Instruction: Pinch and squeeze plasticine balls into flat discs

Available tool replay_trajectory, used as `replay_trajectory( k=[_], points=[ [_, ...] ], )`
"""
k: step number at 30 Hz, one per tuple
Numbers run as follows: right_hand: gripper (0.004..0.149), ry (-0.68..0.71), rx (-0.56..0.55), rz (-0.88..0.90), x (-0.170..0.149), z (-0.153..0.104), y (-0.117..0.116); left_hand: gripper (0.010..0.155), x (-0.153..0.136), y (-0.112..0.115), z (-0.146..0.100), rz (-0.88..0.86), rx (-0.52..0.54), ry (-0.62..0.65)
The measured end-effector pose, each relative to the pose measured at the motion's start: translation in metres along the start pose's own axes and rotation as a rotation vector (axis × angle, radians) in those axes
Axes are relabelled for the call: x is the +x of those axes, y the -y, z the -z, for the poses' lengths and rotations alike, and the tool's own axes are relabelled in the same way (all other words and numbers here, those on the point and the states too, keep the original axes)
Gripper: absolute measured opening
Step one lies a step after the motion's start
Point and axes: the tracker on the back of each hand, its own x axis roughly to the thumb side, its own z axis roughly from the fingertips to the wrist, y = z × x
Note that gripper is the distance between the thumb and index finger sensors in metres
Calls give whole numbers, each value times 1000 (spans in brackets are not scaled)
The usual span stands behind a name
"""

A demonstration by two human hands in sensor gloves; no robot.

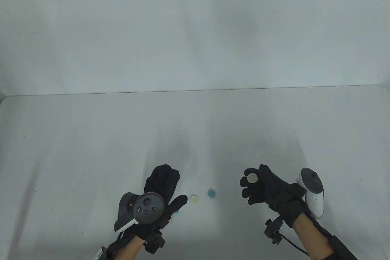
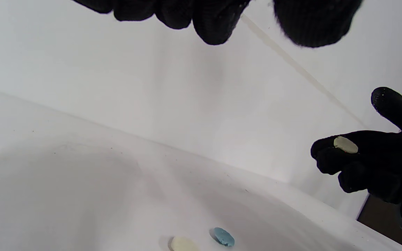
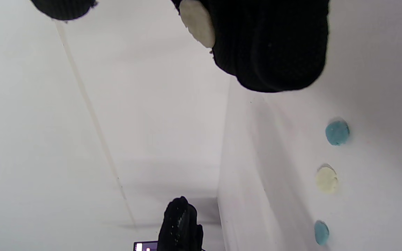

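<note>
Hands: two, gloved, well apart above the table (image 1: 61, 150).
Left hand (image 1: 161, 191): fingers spread, holding nothing, hovering over the nearest blue piece.
Right hand (image 1: 263, 188): raised palm-up, fingers curled, one cream disc (image 1: 252, 177) resting flat on the fingertips (image 1: 245, 182).
Discs held: one, cream.
Pieces on table: three in a row between the hands — two blue, one cream.
Cream piece (image 1: 194, 198): flattened, in the middle.
Blue piece (image 1: 211, 193): flattened, toward the right hand.
Second blue piece (image 3: 321, 232): mostly hidden under the left thumb in the table view.
</note>
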Motion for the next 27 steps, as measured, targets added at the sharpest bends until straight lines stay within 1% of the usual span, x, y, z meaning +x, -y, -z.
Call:
replay_trajectory(
  k=[2, 4, 6, 7, 9, 12, 15, 18, 27],
  points=[
    [83, -5, -11, -4, 1, 0, 0, 78, 0, 0, 0, 2, -1, 0],
    [72, -7, -14, -32, 3, 1, 0, 78, 0, -1, 0, -1, 3, -1],
    [63, -15, -45, -83, 5, 1, 0, 78, 0, 0, 0, -1, 2, -2],
    [61, -17, -52, -91, 6, 1, 0, 78, 0, 0, 0, -1, 2, -2],
    [62, -14, -95, -118, 8, 0, 0, 78, 1, 0, 0, -4, 1, 1],
    [53, -42, -142, -203, 12, 1, 1, 78, 1, 0, 0, -4, -4, 3],
    [45, -73, -163, -233, 14, 5, 0, 78, 1, -1, 0, -5, 4, 4],
    [44, -101, -130, -301, 18, 12, -4, 78, 1, -2, 0, -6, 12, 4],
    [45, -127, -116, -510, 28, 29, -22, 78, 1, -2, 0, -13, 14, 5]
  ],
)
